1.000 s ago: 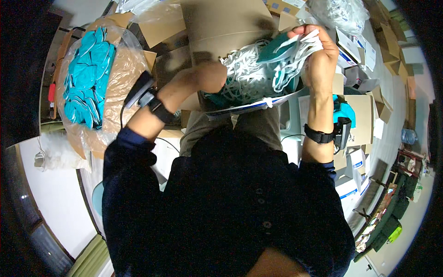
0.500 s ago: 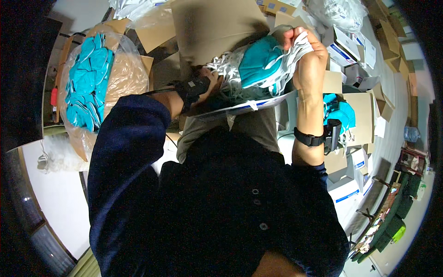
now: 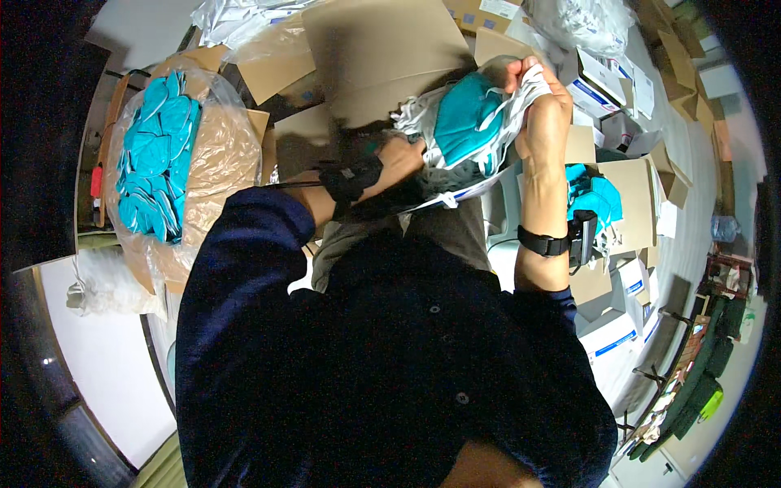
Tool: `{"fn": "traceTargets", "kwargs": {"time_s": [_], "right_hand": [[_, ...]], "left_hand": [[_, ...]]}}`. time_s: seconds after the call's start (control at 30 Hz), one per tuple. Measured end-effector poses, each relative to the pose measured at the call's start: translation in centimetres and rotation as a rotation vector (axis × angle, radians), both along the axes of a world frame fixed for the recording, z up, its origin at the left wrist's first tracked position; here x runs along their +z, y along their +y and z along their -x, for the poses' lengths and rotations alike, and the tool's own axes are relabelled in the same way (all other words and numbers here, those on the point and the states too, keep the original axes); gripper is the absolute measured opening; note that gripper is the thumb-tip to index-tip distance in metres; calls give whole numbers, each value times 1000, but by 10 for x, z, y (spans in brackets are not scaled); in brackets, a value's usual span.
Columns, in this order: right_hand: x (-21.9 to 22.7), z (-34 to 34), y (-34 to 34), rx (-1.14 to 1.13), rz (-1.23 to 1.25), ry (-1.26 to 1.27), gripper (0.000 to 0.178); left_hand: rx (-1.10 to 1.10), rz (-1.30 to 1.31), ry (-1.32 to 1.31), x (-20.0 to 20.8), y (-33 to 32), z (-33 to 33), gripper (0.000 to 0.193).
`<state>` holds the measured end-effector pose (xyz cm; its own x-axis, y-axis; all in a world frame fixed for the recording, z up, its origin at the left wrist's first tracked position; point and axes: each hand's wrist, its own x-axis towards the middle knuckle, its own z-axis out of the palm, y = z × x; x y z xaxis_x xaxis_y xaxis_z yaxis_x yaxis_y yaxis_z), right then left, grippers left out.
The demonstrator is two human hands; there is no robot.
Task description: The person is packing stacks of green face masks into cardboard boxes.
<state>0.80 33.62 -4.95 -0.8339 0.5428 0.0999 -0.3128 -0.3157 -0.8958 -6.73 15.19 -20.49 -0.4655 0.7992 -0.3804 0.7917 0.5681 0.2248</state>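
Observation:
A bundle of teal face masks (image 3: 468, 118) with white straps is between my hands, above my lap. My right hand (image 3: 543, 102) is closed around a bunch of the white straps at the bundle's right side. Against the left side of the bundle, my left hand (image 3: 400, 161) has its fingers bent in at the straps; their tips are partly hidden. Under the masks shows the white and blue edge of a small box (image 3: 468, 192), mostly covered. Behind my left hand stands an open cardboard box (image 3: 382, 49), shadowed inside.
At the left, a plastic-lined carton (image 3: 224, 154) holds a pile of teal masks (image 3: 154, 154). More masks (image 3: 598, 195) lie beside my right forearm by a cardboard flap. Several white and blue boxes (image 3: 606, 333) stand at the right. A clear plastic bag (image 3: 582, 24) lies at the back.
My left hand has moved right and slightly down, pressing the loose straps closer to the masks. The masks have shifted a little right; my right hand has stayed nearly in place.

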Motion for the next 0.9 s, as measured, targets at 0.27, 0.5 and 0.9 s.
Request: {"fn": "traceTargets", "kwargs": {"time_s": [0.27,0.5,0.9], "right_hand": [[-3,6,-6,-79,62,-17,23],[-5,4,-5,-101,57,-20,24],[15,-3,14,-155,16,38,23]], "left_hand": [[-163,-177,212,-38,17,17,32],[-260,-191,28,21,11,31,38],[282,-339,-874,126,-71,54,35]]}}
